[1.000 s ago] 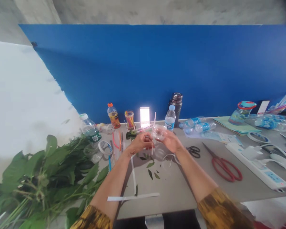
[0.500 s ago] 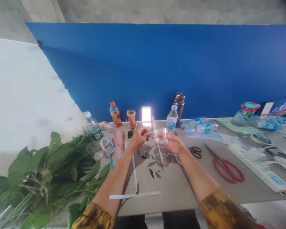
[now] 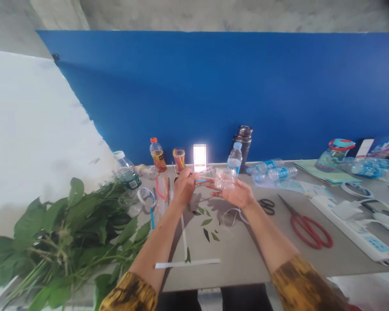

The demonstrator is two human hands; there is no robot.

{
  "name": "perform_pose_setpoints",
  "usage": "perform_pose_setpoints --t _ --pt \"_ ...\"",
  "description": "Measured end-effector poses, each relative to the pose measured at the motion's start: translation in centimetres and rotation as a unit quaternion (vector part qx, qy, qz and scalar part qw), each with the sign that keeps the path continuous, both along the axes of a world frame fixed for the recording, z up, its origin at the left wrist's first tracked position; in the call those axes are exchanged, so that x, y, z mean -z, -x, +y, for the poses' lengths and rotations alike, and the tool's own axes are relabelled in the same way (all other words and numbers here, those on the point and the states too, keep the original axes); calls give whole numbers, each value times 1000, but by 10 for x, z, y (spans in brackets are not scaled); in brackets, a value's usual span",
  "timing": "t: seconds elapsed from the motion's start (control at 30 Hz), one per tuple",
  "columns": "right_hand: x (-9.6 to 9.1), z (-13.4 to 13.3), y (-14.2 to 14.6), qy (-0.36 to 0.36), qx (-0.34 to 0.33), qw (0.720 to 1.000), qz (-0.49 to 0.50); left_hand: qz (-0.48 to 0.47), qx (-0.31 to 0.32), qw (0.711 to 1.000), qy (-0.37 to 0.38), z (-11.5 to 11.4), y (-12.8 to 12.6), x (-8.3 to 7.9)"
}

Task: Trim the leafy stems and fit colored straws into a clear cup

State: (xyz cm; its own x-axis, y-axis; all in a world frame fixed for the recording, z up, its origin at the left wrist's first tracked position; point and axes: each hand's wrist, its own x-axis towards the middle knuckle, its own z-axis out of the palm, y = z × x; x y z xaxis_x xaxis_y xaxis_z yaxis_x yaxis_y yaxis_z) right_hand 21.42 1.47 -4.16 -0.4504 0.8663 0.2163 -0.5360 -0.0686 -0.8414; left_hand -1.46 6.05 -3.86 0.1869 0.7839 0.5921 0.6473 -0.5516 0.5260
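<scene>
A cut piece of clear plastic bottle [image 3: 223,178] rests against the fingers and palm of my right hand [image 3: 238,193], which holds it up above the table with some fingers stretched out to the left. My left hand [image 3: 185,185] is closed just left of it, fingertips pinched. A thin pale see-through line runs from the pinch toward the bottle piece; what the fingers grip is blurred. Below the hands lie several small cut leaves [image 3: 206,222] and a white strip [image 3: 188,264].
Leafy branches [image 3: 65,229] cover the left side. Red-handled scissors [image 3: 311,231], black scissors [image 3: 267,206] and a power strip [image 3: 353,229] lie to the right. A water bottle [image 3: 234,162], a dark thermos [image 3: 244,142] and a bright phone screen [image 3: 200,157] stand at the back.
The bottle piece and my right hand have shifted slightly right, and its fingers have spread. My left hand has moved slightly left. The pale strip that stood upright by the bottle piece no longer shows there.
</scene>
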Motion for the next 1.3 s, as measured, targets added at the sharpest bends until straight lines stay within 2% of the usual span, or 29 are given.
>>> perform_pose_setpoints --t 0.1,0.2,0.27,0.33,0.43,0.53,0.6,0.67,0.77,0.87,1.1,1.3 --pt "2 4 1 -16 61 998 11 44 -14 999 -15 6 9 2" --pt "6 7 -1 -31 110 993 41 47 -53 997 -6 12 16 6" --pt "7 9 -4 -36 133 989 49 3 -85 996 9 17 20 7" --pt "7 10 -6 -39 160 986 38 -73 -87 993 36 20 21 6" --pt "9 12 -7 -31 182 983 -2 -221 -2 965 141 17 14 -1" --pt "13 13 -1 -12 173 982 -80 -342 108 900 249 9 3 -8" --pt "17 14 5 -4 166 978 -124 -367 153 876 274 4 -4 -11" --pt "19 13 10 1 163 977 -137 -366 186 867 283 2 -7 -11" --pt "20 12 12 0 162 978 -135 -344 227 864 290 2 -6 -11" --pt "19 12 11 -2 161 977 -138 -317 238 875 279 2 -3 -12" --pt "19 13 10 1 187 969 -161 -297 225 895 246 4 -5 -11" --pt "20 13 9 -22 176 969 -174 -270 207 914 221 3 -9 -9"
